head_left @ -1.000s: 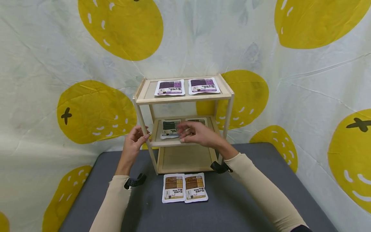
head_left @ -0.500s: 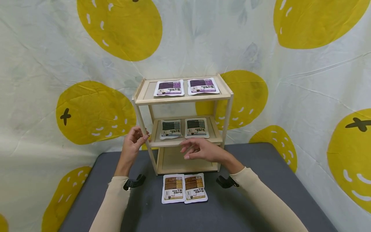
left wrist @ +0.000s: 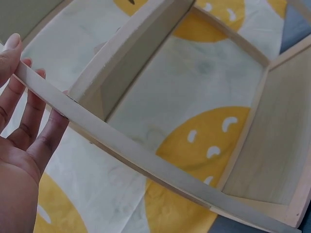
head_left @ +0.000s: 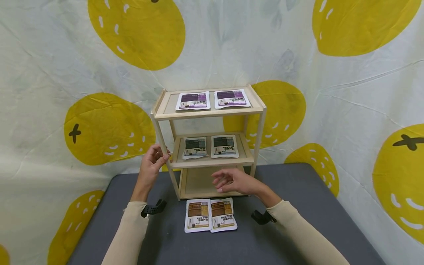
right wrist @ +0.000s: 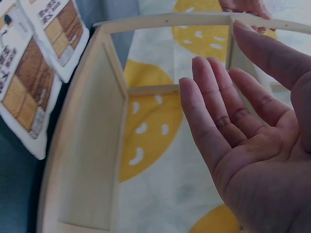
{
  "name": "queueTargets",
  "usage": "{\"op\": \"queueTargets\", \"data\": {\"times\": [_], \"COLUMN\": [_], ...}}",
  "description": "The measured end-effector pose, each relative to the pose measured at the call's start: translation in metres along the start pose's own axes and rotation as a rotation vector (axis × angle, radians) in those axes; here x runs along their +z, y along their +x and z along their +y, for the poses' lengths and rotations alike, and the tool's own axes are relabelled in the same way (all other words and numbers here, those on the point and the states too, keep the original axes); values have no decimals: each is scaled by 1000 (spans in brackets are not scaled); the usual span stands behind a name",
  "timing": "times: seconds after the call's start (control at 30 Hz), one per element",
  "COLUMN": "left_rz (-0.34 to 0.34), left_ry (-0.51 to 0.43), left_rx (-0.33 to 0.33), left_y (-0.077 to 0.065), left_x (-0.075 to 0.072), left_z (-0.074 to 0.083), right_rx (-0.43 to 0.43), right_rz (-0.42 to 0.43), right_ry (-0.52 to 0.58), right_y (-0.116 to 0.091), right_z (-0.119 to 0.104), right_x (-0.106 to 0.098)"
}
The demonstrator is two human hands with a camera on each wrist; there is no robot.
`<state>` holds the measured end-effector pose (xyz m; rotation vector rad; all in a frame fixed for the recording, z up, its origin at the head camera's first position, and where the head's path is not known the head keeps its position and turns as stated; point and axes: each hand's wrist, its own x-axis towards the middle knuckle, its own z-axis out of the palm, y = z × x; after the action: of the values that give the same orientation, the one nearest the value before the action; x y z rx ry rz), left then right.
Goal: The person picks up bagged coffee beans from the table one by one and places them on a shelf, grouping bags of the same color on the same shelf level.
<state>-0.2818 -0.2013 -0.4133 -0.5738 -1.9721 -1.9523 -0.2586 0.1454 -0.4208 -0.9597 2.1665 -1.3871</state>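
Note:
A light wooden three-tier shelf stands on the grey table. With thumb and fingers my left hand grips its front left post near the middle tier. My right hand holds nothing; its fingers are relaxed in front of the bottom tier, above two brown-and-white pouches. Of these, the left pouch and the right pouch lie face up, edges together, before the shelf. The right wrist view shows the open palm beside the bottom board.
Two purple-labelled pouches, left and right, lie on the top tier. The middle tier carries two dark green ones, left and right. A white cloth with yellow fruit prints hangs behind the grey table.
My right hand has come down and back from the middle tier to in front of the bottom tier, uncovering the green pouches. The left hand stays on the post.

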Motion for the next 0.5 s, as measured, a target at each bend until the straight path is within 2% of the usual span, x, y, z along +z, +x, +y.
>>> {"op": "queueTargets", "data": {"times": [0.2,0.5], "left_rz": [2,1], "left_ry": [-3,11], "left_rx": [-4,0], "left_y": [0,0], "left_x": [0,1], "left_z": [0,0], "right_rx": [34,60], "right_rz": [13,35], "right_ry": [53,23], "right_y": [-5,-9], "right_z": [18,46], "right_x": [3,13]}}
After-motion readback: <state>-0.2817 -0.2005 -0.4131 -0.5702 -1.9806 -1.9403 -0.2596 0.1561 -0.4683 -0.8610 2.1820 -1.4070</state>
